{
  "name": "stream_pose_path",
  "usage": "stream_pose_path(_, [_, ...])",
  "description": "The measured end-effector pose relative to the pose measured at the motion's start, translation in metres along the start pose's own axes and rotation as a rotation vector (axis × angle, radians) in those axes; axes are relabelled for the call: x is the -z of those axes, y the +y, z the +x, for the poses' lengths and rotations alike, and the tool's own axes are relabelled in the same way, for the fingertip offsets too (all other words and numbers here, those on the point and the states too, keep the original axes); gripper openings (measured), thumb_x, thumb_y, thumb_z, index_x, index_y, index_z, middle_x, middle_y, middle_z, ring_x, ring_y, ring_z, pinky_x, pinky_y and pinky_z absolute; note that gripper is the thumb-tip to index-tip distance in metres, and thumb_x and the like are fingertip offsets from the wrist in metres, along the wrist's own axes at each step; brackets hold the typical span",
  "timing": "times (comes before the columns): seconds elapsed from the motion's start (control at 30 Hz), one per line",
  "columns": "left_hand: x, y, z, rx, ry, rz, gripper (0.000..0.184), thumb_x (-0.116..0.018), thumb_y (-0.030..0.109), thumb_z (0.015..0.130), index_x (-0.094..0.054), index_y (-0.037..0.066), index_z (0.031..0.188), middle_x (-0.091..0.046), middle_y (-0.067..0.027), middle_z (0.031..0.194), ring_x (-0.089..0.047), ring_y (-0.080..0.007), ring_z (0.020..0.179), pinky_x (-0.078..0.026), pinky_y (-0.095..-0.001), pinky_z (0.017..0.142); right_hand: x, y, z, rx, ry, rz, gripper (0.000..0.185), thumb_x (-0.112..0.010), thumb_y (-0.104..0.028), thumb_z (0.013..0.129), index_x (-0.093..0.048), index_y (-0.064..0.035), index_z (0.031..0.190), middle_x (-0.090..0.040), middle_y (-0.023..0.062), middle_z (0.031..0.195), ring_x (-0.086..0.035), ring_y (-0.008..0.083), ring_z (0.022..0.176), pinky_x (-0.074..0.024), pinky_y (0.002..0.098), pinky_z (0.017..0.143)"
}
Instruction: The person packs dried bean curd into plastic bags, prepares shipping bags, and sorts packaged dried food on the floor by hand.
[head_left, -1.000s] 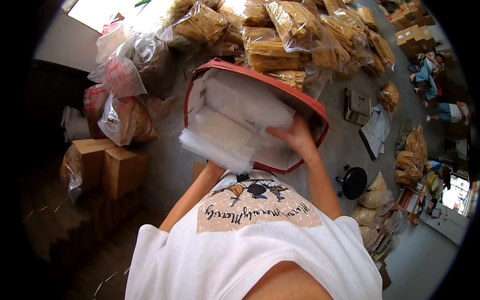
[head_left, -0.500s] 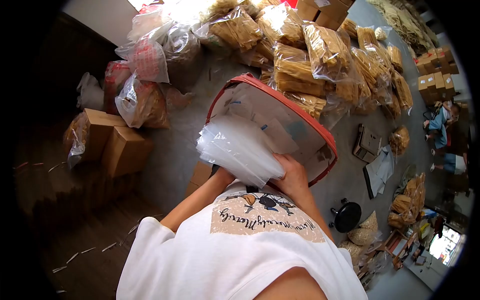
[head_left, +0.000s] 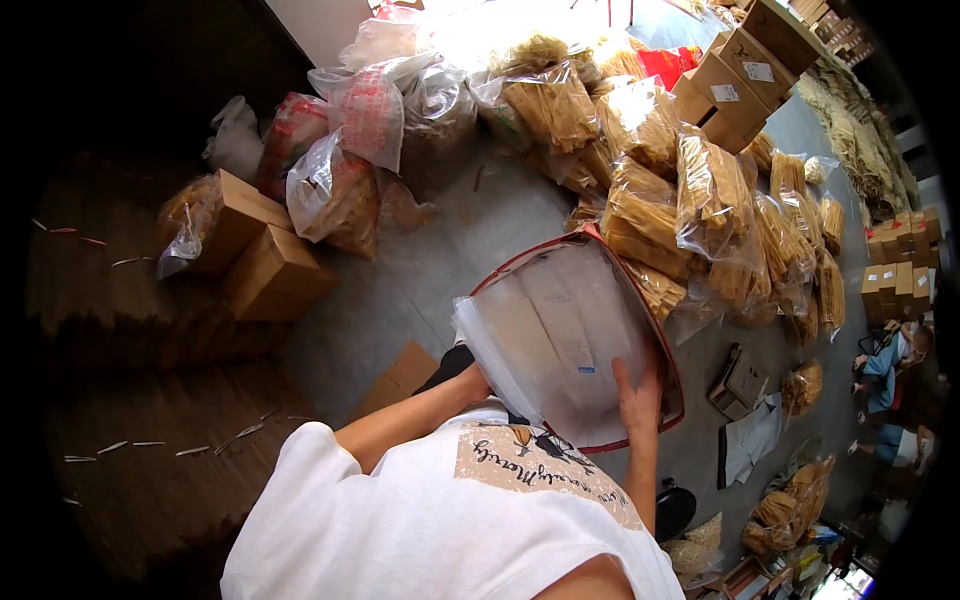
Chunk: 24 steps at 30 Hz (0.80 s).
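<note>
A red-rimmed box (head_left: 683, 405) with a pale inside stands open in front of my body. Clear plastic bags (head_left: 490, 350) form a stack at its near left side, and my left hand (head_left: 478, 383) is at their lower edge, its fingers hidden behind them. More clear plastic sheets (head_left: 570, 340) lie inside the box. My right hand (head_left: 640, 395) reaches in at the right side, fingers apart, over or against the plastic; nothing is visibly gripped.
Bagged yellow-brown sticks (head_left: 720, 200) are heaped beyond the box. Cartons (head_left: 275, 270) and filled plastic bags (head_left: 340, 190) stand left. At right are a scale (head_left: 738, 382), a black stool (head_left: 676, 508) and two seated people (head_left: 885, 365).
The view has turned, so the box appears lower and further right. My right hand has left the fanned bags and moved into the box; the left stays with the bags.
</note>
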<state>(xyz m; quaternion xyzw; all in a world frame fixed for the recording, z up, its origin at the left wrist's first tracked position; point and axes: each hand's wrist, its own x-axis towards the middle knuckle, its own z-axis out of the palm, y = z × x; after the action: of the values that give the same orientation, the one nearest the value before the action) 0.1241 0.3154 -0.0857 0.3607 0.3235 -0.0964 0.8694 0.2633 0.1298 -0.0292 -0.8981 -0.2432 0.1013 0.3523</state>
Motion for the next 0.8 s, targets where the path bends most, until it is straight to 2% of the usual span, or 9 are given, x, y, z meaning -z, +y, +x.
stream_pose_path(0.17, [0.019,0.020,0.011,0.042,-0.005,0.053,0.032,-0.041,0.025,0.080,-0.042,0.004,0.104,-0.051,-0.0095,0.095,-0.052,-0.0198,0.082,-0.044,-0.0323,0.071,-0.013,-0.007,0.013,-0.014,0.066,-0.066,0.074,-0.064,-0.032,0.061,-0.029,0.0044,0.115,-0.034,0.0237,0.115,-0.033,0.0331,0.107,-0.0256,0.0350,0.090])
stream_pose_path(0.27, [0.030,0.034,0.021,0.068,-0.013,0.082,0.032,-0.041,0.025,0.080,-0.043,0.004,0.104,-0.052,-0.0093,0.095,-0.052,-0.0195,0.081,-0.044,-0.0318,0.070,-0.030,0.003,0.014,-0.151,0.001,-0.080,0.078,-0.070,-0.027,0.054,-0.031,0.0045,0.113,-0.036,0.0227,0.113,-0.036,0.0310,0.105,-0.0287,0.0335,0.087])
stream_pose_path(0.3, [0.034,0.039,0.024,0.074,-0.019,0.093,0.032,-0.041,0.025,0.080,-0.043,0.004,0.104,-0.052,-0.0092,0.094,-0.052,-0.0194,0.081,-0.044,-0.0317,0.070,-0.034,0.000,0.017,-0.183,-0.015,0.080,0.077,-0.071,-0.025,0.052,-0.033,0.0039,0.111,-0.040,0.0215,0.111,-0.039,0.0295,0.102,-0.0312,0.0331,0.085])
stream_pose_path(0.37, [0.040,0.050,0.031,0.088,-0.030,0.112,0.031,-0.040,0.026,0.080,-0.044,0.004,0.103,-0.052,-0.0091,0.094,-0.053,-0.0191,0.080,-0.045,-0.0314,0.069,-0.043,-0.001,0.025,-0.267,-0.092,0.265,0.062,-0.072,-0.020,0.050,-0.045,0.0030,0.100,-0.052,0.0159,0.094,-0.051,0.0228,0.086,-0.0393,0.0305,0.073])
stream_pose_path(0.4, [0.043,0.055,0.036,0.094,-0.036,0.120,0.031,-0.040,0.026,0.080,-0.044,0.004,0.103,-0.053,-0.0090,0.093,-0.053,-0.0190,0.080,-0.045,-0.0313,0.069,-0.044,-0.008,0.029,-0.262,-0.083,0.262,0.062,-0.072,-0.020,0.050,-0.045,0.0030,0.100,-0.052,0.0159,0.094,-0.051,0.0228,0.086,-0.0393,0.0305,0.073])
stream_pose_path(0.5, [0.051,0.073,0.046,0.104,-0.046,0.147,0.031,-0.040,0.026,0.080,-0.045,0.005,0.102,-0.053,-0.0088,0.092,-0.053,-0.0187,0.079,-0.045,-0.0309,0.068,-0.045,-0.036,0.038,-0.280,-0.158,0.365,0.035,-0.069,-0.014,0.051,-0.055,0.0028,0.078,-0.058,0.0091,0.071,-0.054,0.0154,0.066,-0.0417,0.0269,0.061])
stream_pose_path(0.6, [0.056,0.090,0.058,0.105,-0.039,0.179,0.031,-0.040,0.026,0.080,-0.045,0.005,0.102,-0.054,-0.0086,0.091,-0.054,-0.0183,0.078,-0.045,-0.0305,0.068,-0.063,-0.042,0.041,-0.192,-0.121,0.370,0.034,-0.068,-0.014,0.052,-0.056,0.0002,0.080,-0.059,0.0091,0.070,-0.055,0.0156,0.065,-0.0420,0.0274,0.060])
stream_pose_path(0.7, [0.057,0.102,0.066,0.098,0.004,0.201,0.031,-0.040,0.026,0.080,-0.046,0.005,0.101,-0.054,-0.0084,0.091,-0.054,-0.0179,0.077,-0.046,-0.0301,0.067,-0.072,-0.080,0.047,-0.146,-0.141,0.185,0.031,-0.065,-0.013,0.054,-0.056,-0.0025,0.081,-0.058,0.0120,0.071,-0.057,0.0240,0.067,-0.0428,0.0308,0.060])
stream_pose_path(0.8, [0.059,0.108,0.066,0.055,0.123,0.198,0.029,-0.042,0.026,0.078,-0.049,0.006,0.097,-0.057,-0.0084,0.082,-0.056,-0.0188,0.064,-0.046,-0.0296,0.052,-0.092,-0.090,0.048,-0.087,-0.216,-0.027,0.040,-0.062,-0.011,0.055,-0.052,-0.0047,0.093,-0.056,0.0147,0.074,-0.053,0.0314,0.073,-0.0423,0.0361,0.063])
